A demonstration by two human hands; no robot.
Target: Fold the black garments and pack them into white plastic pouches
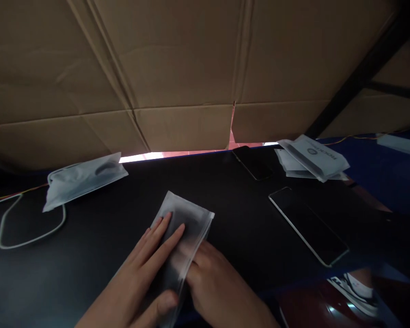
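A frosted plastic zip pouch (189,212) lies at a slant on the black table (123,237), in front of me. Across its upper face rests my left hand (140,269), fingers stretched out and flat, thumb near the lower right edge. My right hand (213,278) is at the pouch's right edge, and its fingers show faintly through the film. Whether they are inside the pouch or behind it I cannot tell. The lower end of the pouch is partly hidden by my left hand.
To the right lie a white-edged phone (307,223), a dark phone (253,162) and stacked white printed pouches (316,157). At left are a filled frosted pouch (85,177) and a white cable (30,243). Cardboard (184,68) stands behind. A person's shoe (357,291) shows lower right.
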